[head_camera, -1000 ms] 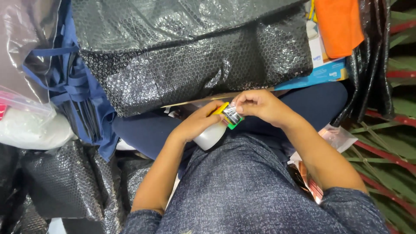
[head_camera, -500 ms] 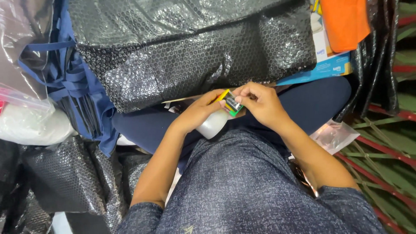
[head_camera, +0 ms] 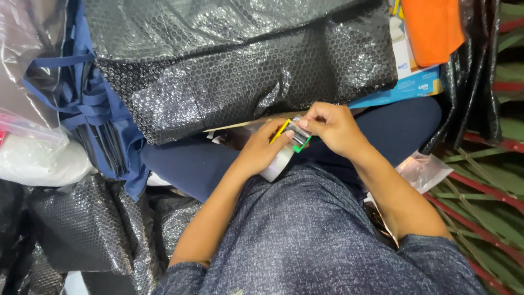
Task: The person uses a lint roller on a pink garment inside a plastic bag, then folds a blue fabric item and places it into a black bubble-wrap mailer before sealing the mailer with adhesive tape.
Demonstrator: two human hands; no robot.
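Left hand: the left hand (head_camera: pixel 261 154) curls around a white roll of tape (head_camera: pixel 277 163), fingers bent, arm coming up from 7 o'clock.
Right hand: the right hand (head_camera: pixel 334 128) is bent at the wrist and pinches a small shiny packet (head_camera: pixel 295 135) with yellow and green edges.
Packet: it sits between both hands, just above the lap, touching the thumb of the left hand.
Bubble wrap: a big black bumpy sheet (head_camera: pixel 240 65) lies at 12 o'clock.
Cloth: soft orange cloth (head_camera: pixel 431 27) at 1 o'clock; blue straps (head_camera: pixel 93 109) at 9 o'clock.
Bag: a clear plastic bag (head_camera: pixel 423 170) at 3 o'clock.
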